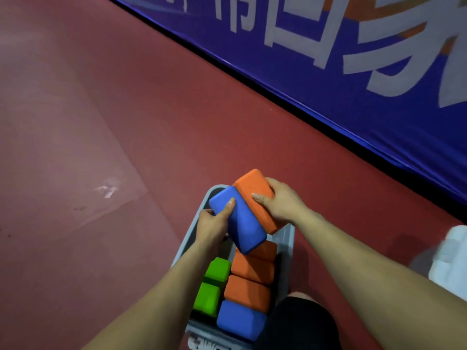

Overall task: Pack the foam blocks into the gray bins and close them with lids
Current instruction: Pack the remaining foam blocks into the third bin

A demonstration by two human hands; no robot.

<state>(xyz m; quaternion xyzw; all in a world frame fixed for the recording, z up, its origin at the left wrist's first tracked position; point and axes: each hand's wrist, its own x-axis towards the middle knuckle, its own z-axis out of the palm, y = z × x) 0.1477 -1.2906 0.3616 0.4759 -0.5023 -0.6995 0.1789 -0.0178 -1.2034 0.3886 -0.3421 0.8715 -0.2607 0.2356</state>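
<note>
near half of the gray bin (185, 245) is sitting jammed with blocks (249, 270), blue banner (353, 84) is walling off the right, red floor (101, 122) is lying open on the left

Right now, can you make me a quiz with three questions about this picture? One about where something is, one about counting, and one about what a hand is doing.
1. Where are the green blocks?
A. Scattered outside the bin
B. Inside the gray bin, on its left side
C. Up in the air

2. How many green blocks show?
A. One
B. Two
C. Four

3. What is the left hand doing?
A. Lying open and empty
B. Making an empty fist
C. Gripping a blue block

Answers:
1 B, because they sit between the bin's walls, beside the orange blocks.
2 B, because one green block sits right behind the other and no more show.
3 C, because its thumb and fingers wrap the blue block above the bin.
</note>
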